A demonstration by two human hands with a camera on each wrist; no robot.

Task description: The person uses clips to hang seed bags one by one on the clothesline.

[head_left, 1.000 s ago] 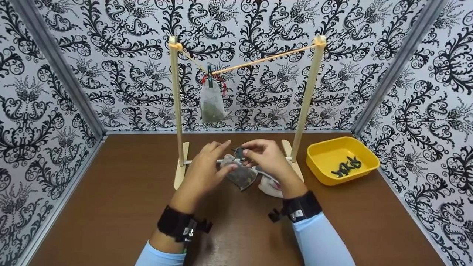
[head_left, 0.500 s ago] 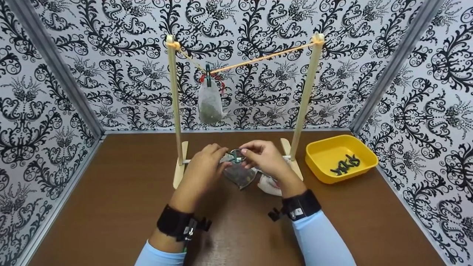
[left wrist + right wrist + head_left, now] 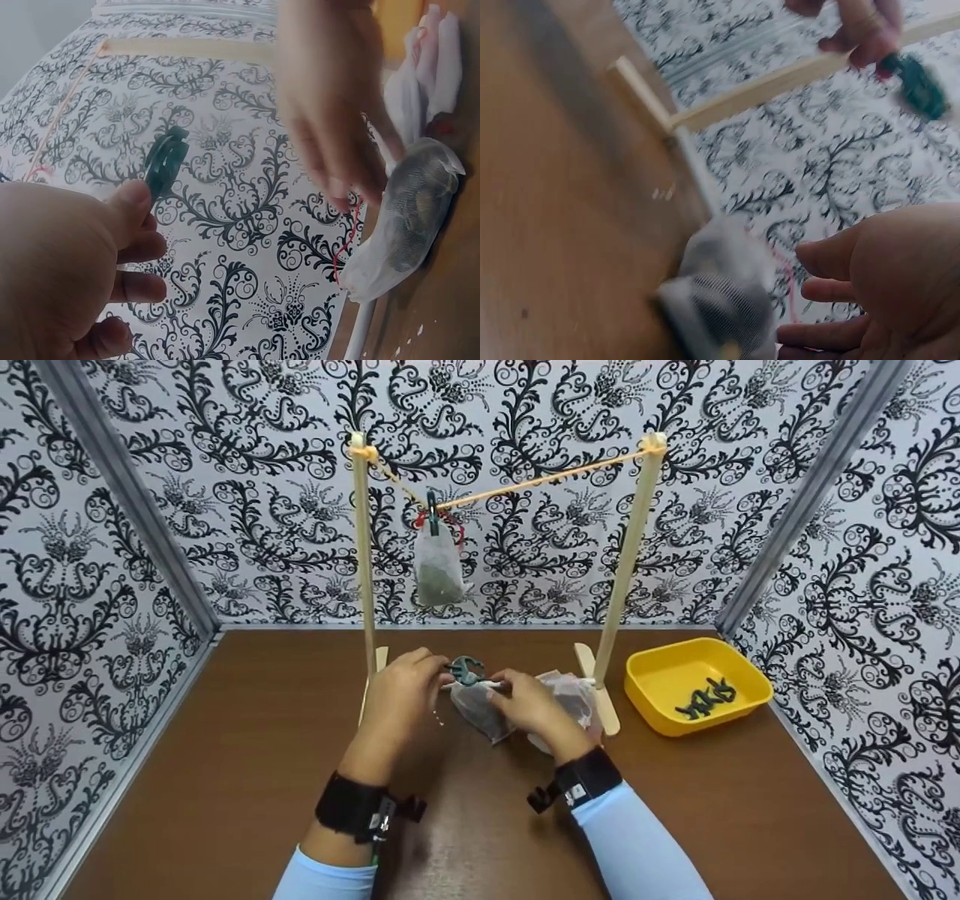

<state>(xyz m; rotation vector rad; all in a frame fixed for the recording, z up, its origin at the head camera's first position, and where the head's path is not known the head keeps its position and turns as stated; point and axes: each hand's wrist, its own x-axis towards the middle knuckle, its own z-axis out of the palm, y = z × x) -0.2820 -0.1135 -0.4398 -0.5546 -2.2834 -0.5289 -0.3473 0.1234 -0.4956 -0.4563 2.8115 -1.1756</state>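
Observation:
My left hand pinches a dark green clip between thumb and index finger; the left wrist view shows the same clip standing up from the fingertips. My right hand holds nothing, its fingers spread and slightly bent. It reaches down close to a mesh drawstring bag with dark contents and a thin red string. That bag lies at the white crossbar low on the wooden stand. Behind my right hand is another whitish bag, partly covered by the forearm.
Two wooden posts carry an orange line. From its left part hangs a filled mesh bag, held by a green clip. A yellow tray with several dark clips stands at the right. Patterned walls enclose the table.
The green clip has passed from my right hand to my left hand. The right hand has let go and lowered toward the mesh bag, while the left has drawn slightly left.

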